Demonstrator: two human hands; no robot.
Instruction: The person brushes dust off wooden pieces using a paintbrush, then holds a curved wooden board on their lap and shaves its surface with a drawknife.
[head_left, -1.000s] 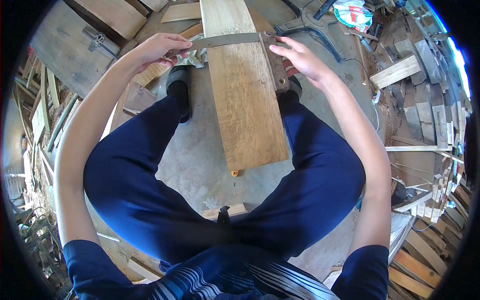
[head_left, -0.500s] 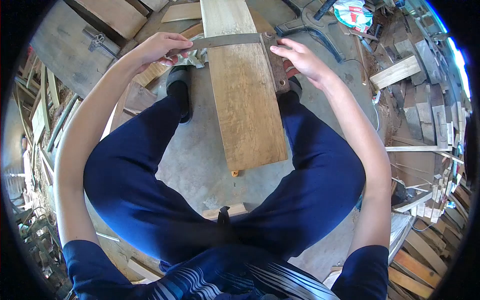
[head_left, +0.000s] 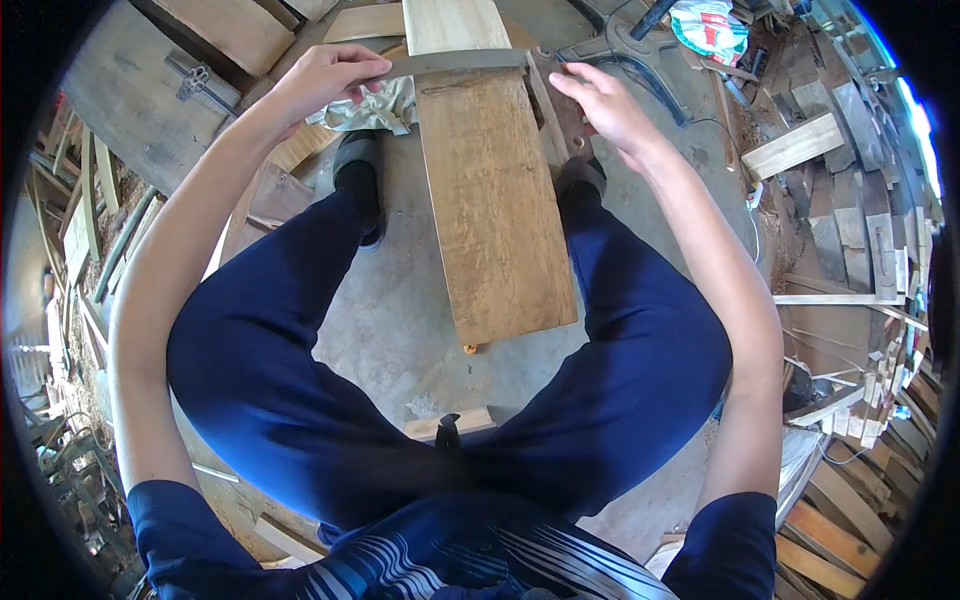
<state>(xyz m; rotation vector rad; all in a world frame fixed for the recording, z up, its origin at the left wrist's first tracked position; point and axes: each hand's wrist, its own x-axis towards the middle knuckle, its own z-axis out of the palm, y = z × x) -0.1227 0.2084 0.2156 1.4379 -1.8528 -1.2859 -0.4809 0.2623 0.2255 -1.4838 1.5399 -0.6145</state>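
Note:
A long wooden board (head_left: pixel 495 220) runs away from me between my knees. Across its far part lies the dark metal blade of a try square (head_left: pixel 460 61), and its wooden stock (head_left: pixel 562 105) reaches down along the board's right edge. My left hand (head_left: pixel 340 75) pinches the blade's left end between thumb and fingers, just off the board's left side. At the stock's outer side is my right hand (head_left: pixel 607 108), fingers apart, the fingertips at or near the stock's edge. Whether they press on it is hard to see.
A crumpled pale cloth (head_left: pixel 375 108) lies left of the board. Further off are a black metal base (head_left: pixel 635 55) and a white printed sack (head_left: pixel 708 35). Stacked timber offcuts (head_left: pixel 840 210) fill the right side; a large flat panel (head_left: pixel 145 90) stands at left.
The try square has slid away from me along the board, with its blade end at my left hand lifted further up the view. Both hands have shifted slightly; the board stays put.

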